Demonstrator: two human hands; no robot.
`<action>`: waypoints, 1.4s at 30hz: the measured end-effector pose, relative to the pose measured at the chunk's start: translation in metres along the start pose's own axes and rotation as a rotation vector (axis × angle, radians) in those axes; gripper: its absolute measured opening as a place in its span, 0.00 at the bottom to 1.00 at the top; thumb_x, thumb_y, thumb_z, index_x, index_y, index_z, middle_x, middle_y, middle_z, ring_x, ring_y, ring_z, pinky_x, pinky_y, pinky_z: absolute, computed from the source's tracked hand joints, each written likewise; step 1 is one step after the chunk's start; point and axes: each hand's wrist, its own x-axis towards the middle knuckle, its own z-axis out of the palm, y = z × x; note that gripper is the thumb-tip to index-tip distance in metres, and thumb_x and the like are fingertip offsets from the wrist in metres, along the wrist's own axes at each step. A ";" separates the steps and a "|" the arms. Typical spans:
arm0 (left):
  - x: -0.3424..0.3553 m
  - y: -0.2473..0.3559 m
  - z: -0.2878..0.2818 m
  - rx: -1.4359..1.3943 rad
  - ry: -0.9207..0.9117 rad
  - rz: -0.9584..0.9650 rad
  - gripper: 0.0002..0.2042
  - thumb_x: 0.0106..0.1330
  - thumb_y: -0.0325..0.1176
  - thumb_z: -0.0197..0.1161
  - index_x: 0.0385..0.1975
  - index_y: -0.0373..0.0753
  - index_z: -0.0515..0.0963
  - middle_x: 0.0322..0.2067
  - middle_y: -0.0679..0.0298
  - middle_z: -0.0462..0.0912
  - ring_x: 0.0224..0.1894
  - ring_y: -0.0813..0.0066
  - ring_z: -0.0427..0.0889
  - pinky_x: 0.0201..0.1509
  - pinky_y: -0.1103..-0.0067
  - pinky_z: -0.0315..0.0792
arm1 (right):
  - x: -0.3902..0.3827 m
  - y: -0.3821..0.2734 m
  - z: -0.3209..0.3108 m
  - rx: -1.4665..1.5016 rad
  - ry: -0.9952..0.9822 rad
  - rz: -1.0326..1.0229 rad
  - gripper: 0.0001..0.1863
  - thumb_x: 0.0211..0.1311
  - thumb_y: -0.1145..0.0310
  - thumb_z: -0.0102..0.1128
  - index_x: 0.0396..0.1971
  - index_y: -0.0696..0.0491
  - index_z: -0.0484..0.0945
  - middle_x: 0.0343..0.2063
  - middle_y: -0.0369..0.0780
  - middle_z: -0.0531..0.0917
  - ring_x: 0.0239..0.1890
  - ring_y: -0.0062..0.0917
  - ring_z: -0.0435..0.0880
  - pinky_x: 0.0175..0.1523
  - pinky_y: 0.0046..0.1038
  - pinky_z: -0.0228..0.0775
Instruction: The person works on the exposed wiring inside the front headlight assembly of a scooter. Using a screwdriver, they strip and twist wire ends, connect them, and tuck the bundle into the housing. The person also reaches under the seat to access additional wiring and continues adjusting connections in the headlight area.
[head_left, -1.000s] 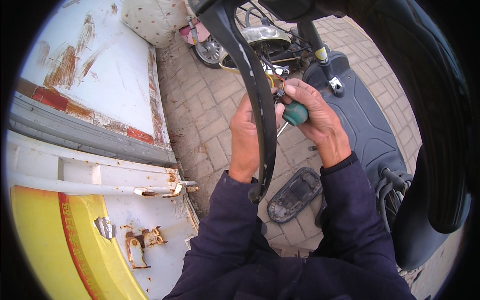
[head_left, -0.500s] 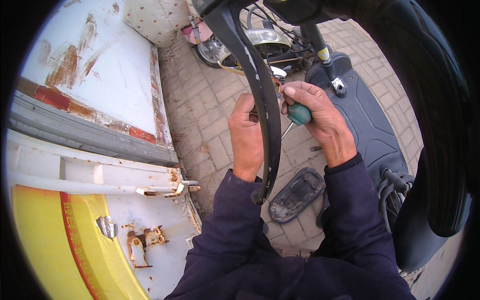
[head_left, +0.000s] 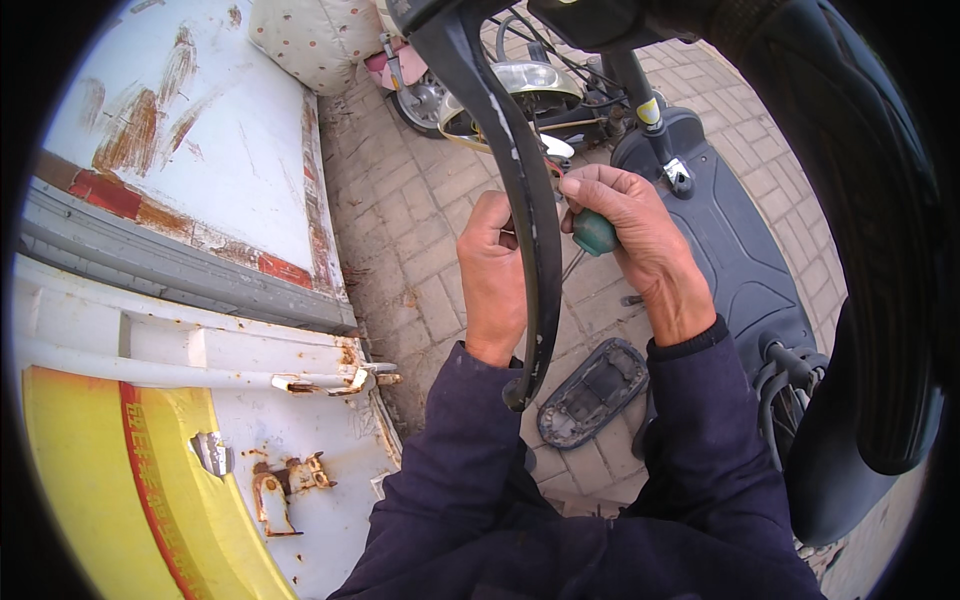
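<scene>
Right hand [head_left: 640,228] fingers closed round screwdriver [head_left: 594,236] right of brake lever [head_left: 536,220], thumb by red wires [head_left: 554,168]; left hand [head_left: 492,275] curled left of lever, contents unclear; screwdriver looked light, stiff, best gripped by handle [head_left: 597,231]

Left fingers [head_left: 491,212] and right fingers [head_left: 605,185] curl near each other.

Down we look from the person's head, one wide fisheye view, near above the hands [head_left: 648,235], facing brick paving [head_left: 400,225]!
</scene>
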 end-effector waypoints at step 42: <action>0.003 -0.010 -0.007 -0.258 -0.031 -0.139 0.12 0.69 0.24 0.67 0.49 0.27 0.79 0.40 0.59 0.85 0.35 0.79 0.83 0.37 0.79 0.84 | 0.003 0.007 -0.002 0.267 -0.038 -0.007 0.10 0.65 0.63 0.70 0.33 0.53 0.80 0.30 0.34 0.78 0.32 0.25 0.82 0.41 0.25 0.76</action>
